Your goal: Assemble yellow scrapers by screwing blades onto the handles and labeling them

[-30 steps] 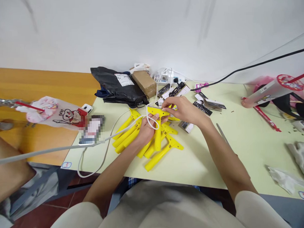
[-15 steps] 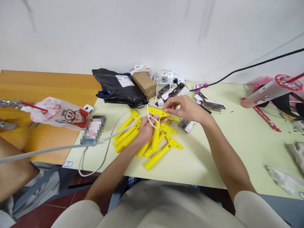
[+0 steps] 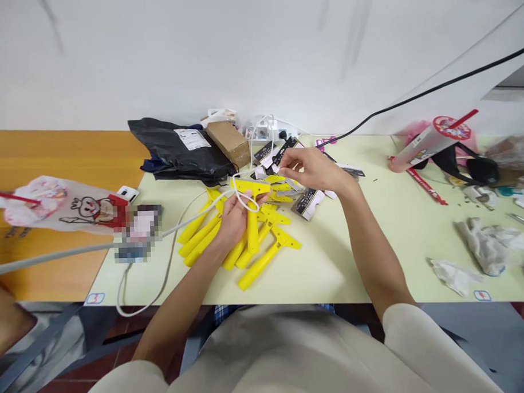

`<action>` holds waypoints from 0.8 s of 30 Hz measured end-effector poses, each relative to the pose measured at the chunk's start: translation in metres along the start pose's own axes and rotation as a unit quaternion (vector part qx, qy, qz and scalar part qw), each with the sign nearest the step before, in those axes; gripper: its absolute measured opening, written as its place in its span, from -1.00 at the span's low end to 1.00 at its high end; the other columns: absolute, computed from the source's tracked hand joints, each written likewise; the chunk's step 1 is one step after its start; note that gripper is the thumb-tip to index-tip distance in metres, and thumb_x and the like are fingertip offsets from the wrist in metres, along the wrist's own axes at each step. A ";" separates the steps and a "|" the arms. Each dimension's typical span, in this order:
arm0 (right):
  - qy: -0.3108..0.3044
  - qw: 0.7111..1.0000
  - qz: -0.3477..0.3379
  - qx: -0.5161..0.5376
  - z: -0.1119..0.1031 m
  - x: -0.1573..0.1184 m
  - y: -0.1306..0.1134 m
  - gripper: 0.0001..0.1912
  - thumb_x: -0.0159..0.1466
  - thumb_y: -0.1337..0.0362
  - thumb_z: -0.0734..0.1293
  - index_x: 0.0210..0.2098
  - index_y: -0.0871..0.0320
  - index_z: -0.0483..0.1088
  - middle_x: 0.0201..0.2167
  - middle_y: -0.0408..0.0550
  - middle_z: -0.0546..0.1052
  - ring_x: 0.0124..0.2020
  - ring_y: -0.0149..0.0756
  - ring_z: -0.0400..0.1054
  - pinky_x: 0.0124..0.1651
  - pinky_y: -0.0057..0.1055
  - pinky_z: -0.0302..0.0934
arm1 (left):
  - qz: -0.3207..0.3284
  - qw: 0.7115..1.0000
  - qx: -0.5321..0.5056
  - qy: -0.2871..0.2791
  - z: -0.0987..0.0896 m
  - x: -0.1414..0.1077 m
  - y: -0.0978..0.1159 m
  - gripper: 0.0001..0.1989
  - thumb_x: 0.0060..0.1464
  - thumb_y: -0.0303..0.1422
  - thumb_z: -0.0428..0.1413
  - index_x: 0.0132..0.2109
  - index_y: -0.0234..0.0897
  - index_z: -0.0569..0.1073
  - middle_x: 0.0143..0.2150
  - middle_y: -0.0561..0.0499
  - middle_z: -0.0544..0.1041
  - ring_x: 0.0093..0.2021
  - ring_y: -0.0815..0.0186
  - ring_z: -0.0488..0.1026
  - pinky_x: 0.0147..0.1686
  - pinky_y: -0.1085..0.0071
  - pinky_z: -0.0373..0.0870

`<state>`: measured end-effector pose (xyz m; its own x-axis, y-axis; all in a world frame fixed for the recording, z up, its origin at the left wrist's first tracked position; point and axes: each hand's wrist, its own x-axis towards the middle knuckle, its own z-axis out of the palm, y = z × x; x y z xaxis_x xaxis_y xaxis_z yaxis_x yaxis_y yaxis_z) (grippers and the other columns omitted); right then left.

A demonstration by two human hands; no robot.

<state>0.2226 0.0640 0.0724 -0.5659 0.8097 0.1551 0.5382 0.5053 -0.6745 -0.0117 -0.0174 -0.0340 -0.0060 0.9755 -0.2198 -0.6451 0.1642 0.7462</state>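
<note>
Head view: left hand [image 3: 233,222] has its fingers [image 3: 240,202] curled round one yellow plastic T-piece [image 3: 252,228], gripping it upright by the stem, with a white cable [image 3: 202,213] looped over it. Right hand [image 3: 313,169] sits just beside it, fingers [image 3: 286,159] pinched nearly closed; can't tell if they hold anything. Roughly eight more T-pieces lie piled under the hands on the pale green counter [image 3: 328,268]. Behind: one black poly mailer [image 3: 178,150], one cardboard box [image 3: 228,143].

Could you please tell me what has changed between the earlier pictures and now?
The right hand has let go of the yellow T-piece and moved away toward the cards; the left hand still holds it, with the white cord looped round it.
</note>
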 end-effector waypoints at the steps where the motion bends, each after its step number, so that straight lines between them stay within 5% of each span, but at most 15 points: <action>1: -0.015 0.999 0.017 -0.033 -0.004 0.000 0.010 -0.89 0.35 0.32 0.40 -0.19 0.17 0.60 -0.21 0.00 0.69 -0.22 -0.19 0.52 -0.10 -0.30 0.32 | 0.005 1.000 -0.004 0.005 0.000 0.002 0.001 -0.74 0.13 -0.27 0.50 -0.24 -0.18 0.55 -0.03 -0.06 0.76 0.31 -0.03 0.65 0.38 -0.04 0.60; 4: -0.110 0.985 0.087 -0.102 -0.008 0.000 0.039 -0.81 0.24 0.49 0.37 -0.27 0.17 0.63 -0.31 -0.04 0.67 -0.32 -0.23 0.47 -0.21 -0.32 0.23 | 0.025 0.999 -0.022 0.017 0.000 0.007 0.004 -0.78 0.19 -0.29 0.47 -0.16 -0.17 0.58 -0.03 -0.06 0.75 0.31 0.02 0.65 0.43 -0.02 0.55; 8: -0.161 0.966 0.153 -0.135 0.004 0.005 0.063 -0.80 0.21 0.54 0.40 -0.33 0.17 0.65 -0.35 -0.04 0.68 -0.34 -0.24 0.47 -0.24 -0.33 0.22 | 0.039 0.999 -0.020 0.015 0.001 0.008 0.007 -0.74 0.24 -0.29 0.42 0.02 -0.18 0.61 0.03 -0.08 0.75 0.30 0.03 0.66 0.46 0.00 0.52; 15: -0.174 0.967 0.104 -0.155 0.033 0.020 0.066 -0.84 0.29 0.48 0.44 -0.25 0.15 0.67 -0.23 0.06 0.71 -0.22 -0.12 0.53 -0.18 -0.28 0.25 | 0.024 0.999 -0.031 0.003 0.000 0.008 0.007 -0.73 0.25 -0.31 0.41 0.06 -0.12 0.62 0.04 -0.07 0.75 0.32 0.00 0.64 0.46 -0.04 0.52; 24: -0.221 0.938 0.169 -0.204 0.038 0.026 0.066 -0.83 0.40 0.50 0.38 -0.15 0.15 0.60 -0.04 0.11 0.68 -0.07 -0.12 0.55 -0.14 -0.35 0.24 | -0.003 0.999 -0.032 0.013 -0.001 0.009 0.010 -0.72 0.26 -0.27 0.42 0.06 -0.16 0.60 0.05 -0.08 0.75 0.35 0.02 0.62 0.52 -0.04 0.44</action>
<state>0.2198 0.1069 0.0043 -0.4750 0.7869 -0.3938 0.8771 0.3874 -0.2839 -0.0188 -0.0074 -0.0285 -0.0211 0.9704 -0.2406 -0.6923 0.1595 0.7038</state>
